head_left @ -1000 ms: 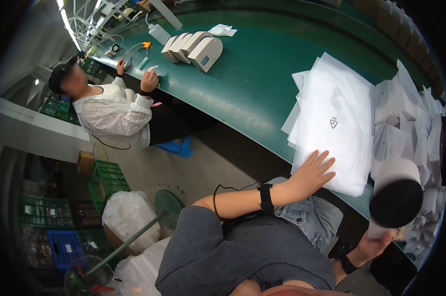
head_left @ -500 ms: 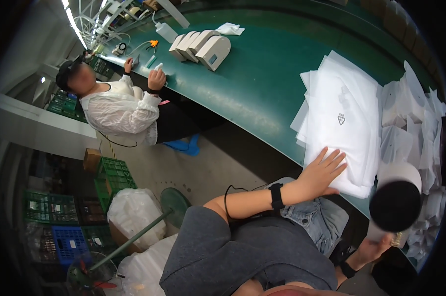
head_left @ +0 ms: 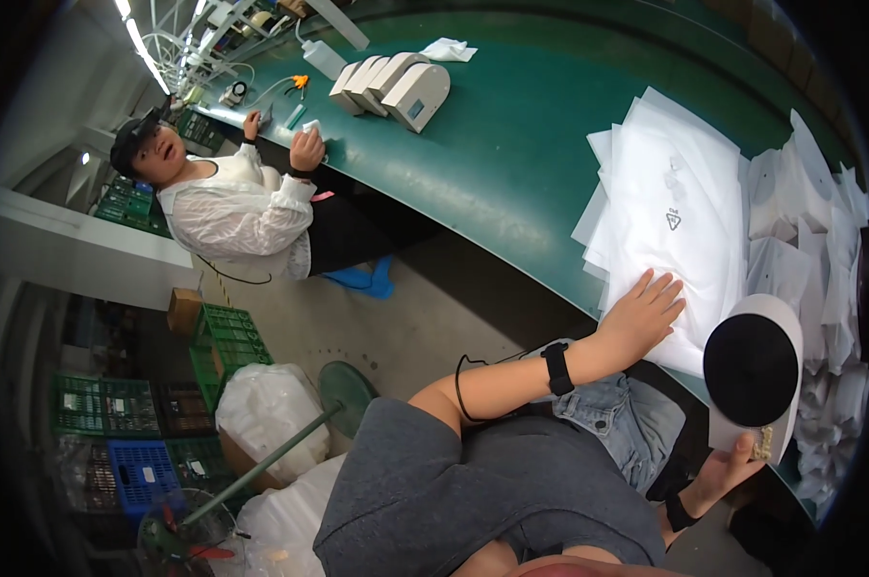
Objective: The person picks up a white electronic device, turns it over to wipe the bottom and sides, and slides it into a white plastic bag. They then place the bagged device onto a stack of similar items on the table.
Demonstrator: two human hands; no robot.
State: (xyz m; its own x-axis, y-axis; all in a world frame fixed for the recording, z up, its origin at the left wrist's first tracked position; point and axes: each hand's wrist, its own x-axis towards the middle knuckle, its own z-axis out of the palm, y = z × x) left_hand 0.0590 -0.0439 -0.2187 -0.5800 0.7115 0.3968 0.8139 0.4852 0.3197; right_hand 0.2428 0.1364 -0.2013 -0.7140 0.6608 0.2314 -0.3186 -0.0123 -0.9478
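Your left hand point(head_left: 646, 317) lies flat, fingers a little apart and gripping nothing, on the lower end of a stack of white translucent bags point(head_left: 689, 260); the stack rests at the near edge of the green table point(head_left: 511, 173), its sheets fanned unevenly to the left. Your right hand point(head_left: 728, 471) grasps a white device point(head_left: 752, 370) by its lower end, the thumb beside a small gold mark; its round black face is turned up toward you, just right of the stack's lower corner; whether it touches the table is hard to tell from here. To the right of the stack stand rows of bagged items point(head_left: 790, 197); farther up the table sit pale rounded units point(head_left: 420, 96) in a row, with a white bottle point(head_left: 324, 60) behind them; a co-worker point(head_left: 237, 216) is at the table's edge on your left.
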